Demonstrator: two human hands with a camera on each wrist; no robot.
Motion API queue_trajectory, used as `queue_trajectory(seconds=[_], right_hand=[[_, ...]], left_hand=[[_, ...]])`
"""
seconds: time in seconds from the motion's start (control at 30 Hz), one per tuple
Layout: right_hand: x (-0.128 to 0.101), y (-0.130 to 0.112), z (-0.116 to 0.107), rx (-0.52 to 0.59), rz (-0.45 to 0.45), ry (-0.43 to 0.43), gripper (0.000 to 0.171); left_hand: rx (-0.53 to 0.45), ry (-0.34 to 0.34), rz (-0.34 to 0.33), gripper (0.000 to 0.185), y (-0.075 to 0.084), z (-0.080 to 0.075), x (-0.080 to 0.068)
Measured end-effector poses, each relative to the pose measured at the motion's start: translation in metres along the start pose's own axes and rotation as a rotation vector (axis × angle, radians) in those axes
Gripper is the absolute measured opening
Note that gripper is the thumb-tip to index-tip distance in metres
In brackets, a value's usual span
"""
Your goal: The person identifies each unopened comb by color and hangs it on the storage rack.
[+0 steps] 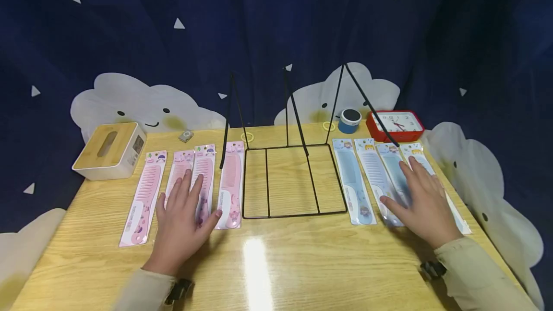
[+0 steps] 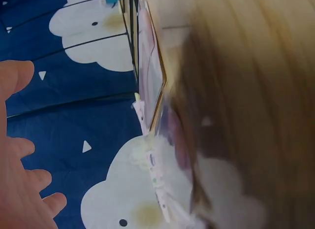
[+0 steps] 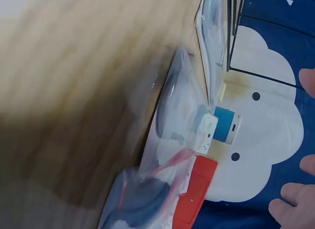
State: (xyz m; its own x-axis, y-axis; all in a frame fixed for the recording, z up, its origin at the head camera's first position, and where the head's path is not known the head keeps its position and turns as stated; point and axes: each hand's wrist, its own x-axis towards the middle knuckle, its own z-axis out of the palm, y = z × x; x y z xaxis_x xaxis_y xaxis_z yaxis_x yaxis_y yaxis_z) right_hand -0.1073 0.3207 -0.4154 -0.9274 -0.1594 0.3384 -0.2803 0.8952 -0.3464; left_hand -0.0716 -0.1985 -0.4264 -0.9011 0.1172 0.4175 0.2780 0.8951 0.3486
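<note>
We take this for a homely room, perhaps a child's, from the navy curtain with smiling clouds, light wooden table, tissue box and red clock.

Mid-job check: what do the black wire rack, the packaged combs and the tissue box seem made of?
Black wire rack: probably metal with a dark coating, judging by its thin, straight rods.
Pink combs and blue combs: likely plastic, evenly coloured, under shiny clear film.
Tissue box: tan lid, wood or a lookalike by its colour; smooth white sides, perhaps plastic.
</note>
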Motion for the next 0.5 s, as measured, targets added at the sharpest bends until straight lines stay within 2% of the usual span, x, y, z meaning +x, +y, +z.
queue_trajectory(seconds=[0.23,0.5], right_hand=[[0.017,0.001,0.009,0.107,0.051,-0.025,0.09],[0.038,0.002,0.023,0.149,0.012,-0.004,0.083]], left_hand=[[-0.053,-0.027,-0.04,0.088,0.005,0.014,0.0],[-0.096,-0.068,-0.062,0.092,0.011,0.026,0.003]])
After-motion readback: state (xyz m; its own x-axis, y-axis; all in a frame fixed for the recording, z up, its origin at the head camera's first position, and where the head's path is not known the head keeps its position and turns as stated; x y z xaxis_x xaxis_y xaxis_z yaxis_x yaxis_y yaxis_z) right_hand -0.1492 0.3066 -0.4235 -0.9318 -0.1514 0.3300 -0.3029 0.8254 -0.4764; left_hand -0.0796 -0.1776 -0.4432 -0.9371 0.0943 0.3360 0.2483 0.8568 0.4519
